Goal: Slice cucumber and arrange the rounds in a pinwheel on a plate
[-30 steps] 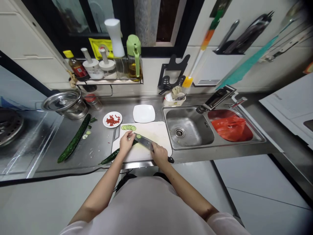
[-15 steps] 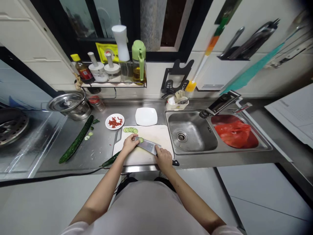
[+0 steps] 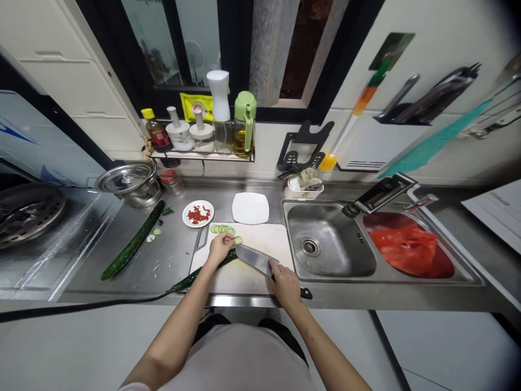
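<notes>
At the counter [image 3: 93,255], over a cutting board [image 3: 252,281], the left hand [image 3: 220,247] pinches a cucumber slice [image 3: 238,240]; the right hand [image 3: 286,283] grips a knife [image 3: 254,259].

Your left forearm [image 3: 189,323] hides part of the slender dark-green cucumber [image 3: 188,282], your right hand [image 3: 286,285] most of the black handle [image 3: 306,294] of the broad steel knife [image 3: 254,259]. Whether your left hand [image 3: 220,247] pinches the round pale-green slice [image 3: 238,240] is too small to tell.

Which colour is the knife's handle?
The knife's handle is black, seen best in the head view.
</notes>
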The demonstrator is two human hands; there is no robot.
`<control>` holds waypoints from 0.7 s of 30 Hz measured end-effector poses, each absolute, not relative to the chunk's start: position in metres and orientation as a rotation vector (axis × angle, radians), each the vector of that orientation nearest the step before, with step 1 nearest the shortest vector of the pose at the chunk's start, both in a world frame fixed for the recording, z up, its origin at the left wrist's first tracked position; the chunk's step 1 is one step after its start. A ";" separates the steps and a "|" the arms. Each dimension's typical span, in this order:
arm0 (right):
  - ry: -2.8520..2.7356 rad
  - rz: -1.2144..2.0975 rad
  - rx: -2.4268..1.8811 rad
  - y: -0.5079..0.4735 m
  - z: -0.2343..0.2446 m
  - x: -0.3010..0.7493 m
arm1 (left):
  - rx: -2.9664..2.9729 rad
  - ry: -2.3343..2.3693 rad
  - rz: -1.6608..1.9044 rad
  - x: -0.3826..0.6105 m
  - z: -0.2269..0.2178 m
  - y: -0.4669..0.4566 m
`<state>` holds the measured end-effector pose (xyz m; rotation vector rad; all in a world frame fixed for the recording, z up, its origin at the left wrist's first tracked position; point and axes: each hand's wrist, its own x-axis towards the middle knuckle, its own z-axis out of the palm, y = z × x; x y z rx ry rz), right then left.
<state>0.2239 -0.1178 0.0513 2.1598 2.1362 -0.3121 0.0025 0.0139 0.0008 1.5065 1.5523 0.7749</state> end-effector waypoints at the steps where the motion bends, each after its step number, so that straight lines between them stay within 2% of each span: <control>1: 2.121 -0.316 2.183 -0.118 0.049 0.226 | 1.461 1.611 0.776 0.004 -0.003 0.018; 11: 2.071 -0.334 2.291 -0.120 0.043 0.235 | 1.589 1.823 0.579 0.016 0.001 0.056; 21: 2.122 -0.334 2.339 -0.119 0.038 0.233 | 1.734 2.007 0.364 0.012 0.006 0.049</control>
